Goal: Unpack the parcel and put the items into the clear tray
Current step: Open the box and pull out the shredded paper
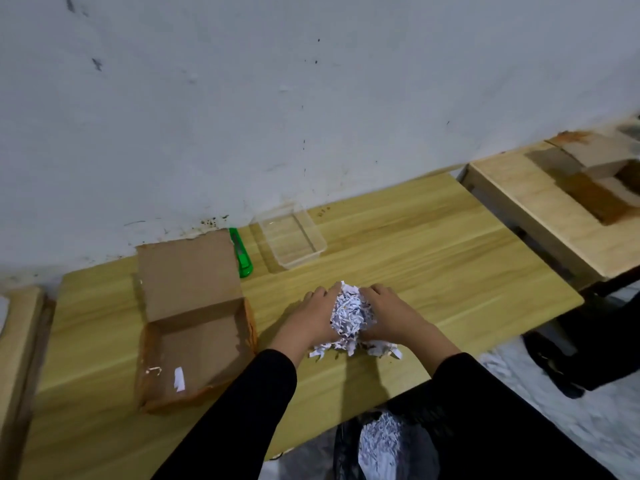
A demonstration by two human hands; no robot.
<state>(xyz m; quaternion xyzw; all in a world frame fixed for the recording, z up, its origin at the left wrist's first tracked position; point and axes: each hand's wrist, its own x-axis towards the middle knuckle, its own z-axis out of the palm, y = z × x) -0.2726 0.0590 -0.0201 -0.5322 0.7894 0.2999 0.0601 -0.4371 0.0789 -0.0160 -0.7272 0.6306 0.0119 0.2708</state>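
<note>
A brown cardboard parcel box (194, 355) lies open on the left of the wooden table (433, 258), its lid flapped back toward the wall; only a few white paper scraps lie inside. A clump of white shredded paper (348, 315) rests on the table near the middle. My left hand (308, 318) presses against the clump's left side and my right hand (391, 315) against its right side, cupping it between them. Whether an item lies inside the clump is hidden. The clear tray (294, 239) stands at the back by the wall with nothing in it.
A green utility knife (242, 254) lies between the box lid and the tray. A black bag (384, 445) holding shredded paper sits below the table's front edge. A second wooden table (540, 209) at the right carries another cardboard box (602, 161).
</note>
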